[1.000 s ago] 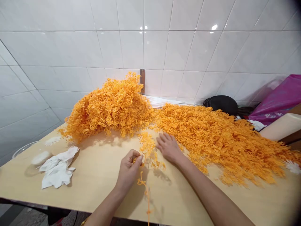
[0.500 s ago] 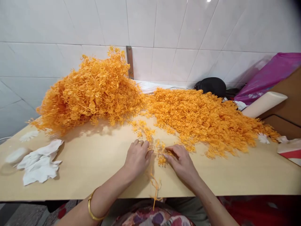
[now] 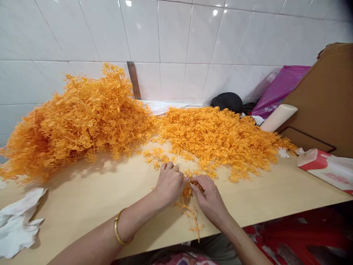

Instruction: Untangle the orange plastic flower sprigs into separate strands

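With left hand (image 3: 170, 184) and right hand (image 3: 208, 197), pinching an orange sprig (image 3: 187, 191) in front of the low orange heap (image 3: 215, 134), seemingly mid-fiddle, probably needing a steady grip next.

Left flower heap (image 3: 79, 117): on table (image 3: 96, 209), behind tissues (image 3: 20, 222)
Right flower heap (image 3: 217, 140): before pouch (image 3: 227, 102), left of carton (image 3: 327, 170)
Flower sprig (image 3: 188, 190): between left hand (image 3: 170, 183) and right hand (image 3: 208, 197)
Plastic bag (image 3: 278, 88): behind cylinder (image 3: 280, 117), left of cardboard (image 3: 322, 95)

Smooth wood-look table (image 3: 91, 195), rough matt plastic-looking orange sprigs (image 3: 85, 117) heaped toward its far edge, glossy tiles (image 3: 173, 33), polished gold-toned metal bangle (image 3: 116, 227), matt crumpled tissue (image 3: 19, 224), shiny purple plastic bag (image 3: 278, 86), dull cardboard (image 3: 325, 95)
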`<state>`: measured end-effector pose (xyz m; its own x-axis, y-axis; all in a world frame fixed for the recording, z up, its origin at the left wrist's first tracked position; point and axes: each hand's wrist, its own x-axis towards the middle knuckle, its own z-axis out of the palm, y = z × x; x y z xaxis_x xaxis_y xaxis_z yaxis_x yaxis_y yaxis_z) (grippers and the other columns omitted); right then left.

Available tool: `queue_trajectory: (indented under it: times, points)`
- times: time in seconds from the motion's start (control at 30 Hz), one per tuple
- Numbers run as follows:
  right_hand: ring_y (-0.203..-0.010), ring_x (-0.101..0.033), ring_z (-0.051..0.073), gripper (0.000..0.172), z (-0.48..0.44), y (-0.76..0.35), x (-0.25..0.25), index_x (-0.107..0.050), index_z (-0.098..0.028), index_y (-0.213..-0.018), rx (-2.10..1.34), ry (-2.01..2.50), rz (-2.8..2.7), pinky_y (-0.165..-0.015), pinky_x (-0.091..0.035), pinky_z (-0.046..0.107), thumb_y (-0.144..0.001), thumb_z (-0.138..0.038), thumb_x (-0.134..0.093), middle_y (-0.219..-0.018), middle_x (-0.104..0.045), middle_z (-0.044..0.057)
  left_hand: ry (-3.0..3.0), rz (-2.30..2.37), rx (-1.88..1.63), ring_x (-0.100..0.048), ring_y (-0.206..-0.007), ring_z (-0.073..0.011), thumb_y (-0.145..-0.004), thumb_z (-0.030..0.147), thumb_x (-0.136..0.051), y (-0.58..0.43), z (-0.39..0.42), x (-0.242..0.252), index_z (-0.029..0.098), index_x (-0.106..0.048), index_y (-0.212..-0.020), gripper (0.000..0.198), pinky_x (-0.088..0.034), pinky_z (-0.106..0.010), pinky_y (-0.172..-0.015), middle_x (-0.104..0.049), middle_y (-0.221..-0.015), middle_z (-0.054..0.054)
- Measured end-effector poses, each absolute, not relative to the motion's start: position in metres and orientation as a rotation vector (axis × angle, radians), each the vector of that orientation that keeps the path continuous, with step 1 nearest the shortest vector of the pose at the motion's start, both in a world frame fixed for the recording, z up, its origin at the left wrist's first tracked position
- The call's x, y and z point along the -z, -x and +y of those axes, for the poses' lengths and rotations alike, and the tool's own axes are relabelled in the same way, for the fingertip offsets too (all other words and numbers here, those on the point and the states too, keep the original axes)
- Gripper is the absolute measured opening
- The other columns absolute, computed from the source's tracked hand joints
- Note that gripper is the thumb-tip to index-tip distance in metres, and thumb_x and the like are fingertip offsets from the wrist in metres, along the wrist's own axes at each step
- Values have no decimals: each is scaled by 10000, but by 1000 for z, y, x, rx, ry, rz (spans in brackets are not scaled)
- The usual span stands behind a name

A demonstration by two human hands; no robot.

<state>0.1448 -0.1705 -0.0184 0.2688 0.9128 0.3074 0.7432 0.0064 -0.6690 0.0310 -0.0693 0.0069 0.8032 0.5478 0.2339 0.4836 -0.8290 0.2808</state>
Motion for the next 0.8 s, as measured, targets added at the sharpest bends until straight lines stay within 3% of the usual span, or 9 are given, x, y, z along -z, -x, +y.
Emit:
queue_trajectory:
  times: [0.17,0.3,0.57,0.8]
  points:
    - [-746,-511,173,161,-168,-152,9,-537,-182,-809,-408,1740,-1375,-651,-402,282,-824,-299,-428,-788,-564,51,-2631,854,-451,-438,-724,-187,-723,138,-455,-38,-68,2,168,-553,-562,190,-301,-339,-723,-554,-597,-44]
    - [-676,-515,155,239,-159,-159,6,-530,-176,-818,-496,1725,-1237,-583,-395,249,-824,-385,-416,-737,-556,36,-2575,792,-612,-437,-713,-171,-738,162,-456,-37,-66,10,173,-518,-615,139,-301,-329,-740,-557,-611,-21]
    - [-516,-356,98,256,-134,-151,10,-478,-176,-614,-651,1698,-1288,-475,-287,218,-812,-328,-421,-546,-399,-38,-2632,738,-594,-427,-667,-164,-714,115,-409,-33,-65,17,180,-460,-586,153,-295,-330,-745,-513,-544,-13]
    - [-531,-393,108,225,-128,-156,15,-398,-187,-585,-225,1828,-1254,-512,-291,235,-800,-246,-426,-547,-416,-35,-2547,723,-348,-382,-540,-122,-765,186,-377,-30,-70,15,167,-374,-483,283,-289,-305,-684,-460,-485,4]
